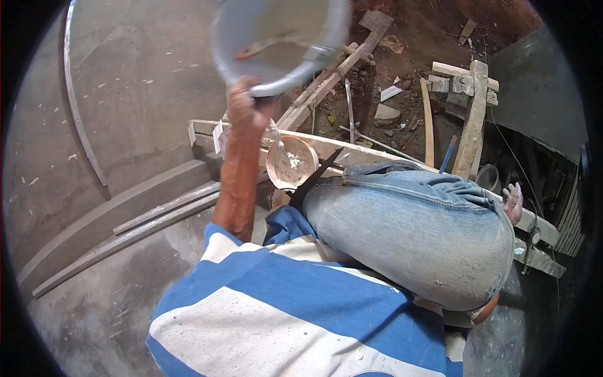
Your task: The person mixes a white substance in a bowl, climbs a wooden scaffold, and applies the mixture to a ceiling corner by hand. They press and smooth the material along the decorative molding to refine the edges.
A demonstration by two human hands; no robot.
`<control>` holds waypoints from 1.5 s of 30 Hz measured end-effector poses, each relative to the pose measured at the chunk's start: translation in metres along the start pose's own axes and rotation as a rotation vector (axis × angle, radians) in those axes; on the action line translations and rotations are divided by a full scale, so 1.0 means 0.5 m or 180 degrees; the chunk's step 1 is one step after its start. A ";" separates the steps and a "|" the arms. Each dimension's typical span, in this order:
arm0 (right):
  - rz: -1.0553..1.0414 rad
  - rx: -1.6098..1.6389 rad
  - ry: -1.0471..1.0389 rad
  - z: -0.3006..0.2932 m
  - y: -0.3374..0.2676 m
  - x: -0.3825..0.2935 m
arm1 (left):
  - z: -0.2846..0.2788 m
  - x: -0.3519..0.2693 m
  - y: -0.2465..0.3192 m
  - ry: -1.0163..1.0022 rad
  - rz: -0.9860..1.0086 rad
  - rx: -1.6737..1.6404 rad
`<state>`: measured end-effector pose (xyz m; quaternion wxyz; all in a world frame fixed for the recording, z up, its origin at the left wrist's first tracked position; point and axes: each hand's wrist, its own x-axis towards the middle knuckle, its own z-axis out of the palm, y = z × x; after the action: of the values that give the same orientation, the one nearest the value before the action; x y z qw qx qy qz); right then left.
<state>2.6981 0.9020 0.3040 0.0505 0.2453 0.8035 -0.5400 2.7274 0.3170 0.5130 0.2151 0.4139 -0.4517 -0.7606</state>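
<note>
My left hand (252,106) grips the near rim of a grey bucket (235,61), which is blurred and tilted so its mouth faces me. Pale, cloudy liquid shows inside, and a brush (256,48) with an orange-tipped handle lies across it. Below the bucket, a small round tub (306,158) with white paste sits by the planks. A white-smeared tool (279,141) leans in it. Beyond my jeans-covered knee, my right hand (512,205) shows only in part, fingers apart and nothing seen in it. A dark pointed object (318,176) lies between tub and leg.
A long wooden plank (377,153) runs across in front of me. Behind it are a nailed timber frame (473,108), a long board (325,87) and rubble (387,114) on bare earth. Wooden strips (136,238) lie along the wall's foot at left. A thin cord (511,146) hangs at right.
</note>
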 end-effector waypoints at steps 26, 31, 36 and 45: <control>0.0048 0.0347 0.0536 -0.143 0.025 0.084 | -0.619 -0.055 -0.116 0.2623 -0.0194 -0.1347; 0.0266 0.0149 0.0663 -0.149 0.063 0.050 | -0.674 -0.103 -0.121 0.2402 -0.0320 -0.0439; 0.0550 0.0362 0.0774 -0.176 0.132 0.024 | -0.554 -0.179 -0.143 0.2835 -0.0236 -0.0389; 0.0488 0.0198 0.0868 -0.135 0.087 -0.016 | -0.756 -0.218 -0.281 0.1800 -0.1735 0.1103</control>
<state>2.7370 0.9724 0.2979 -0.0257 0.3784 0.7648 -0.5208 3.1068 0.2711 0.3444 0.0489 0.7403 -0.3701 -0.5591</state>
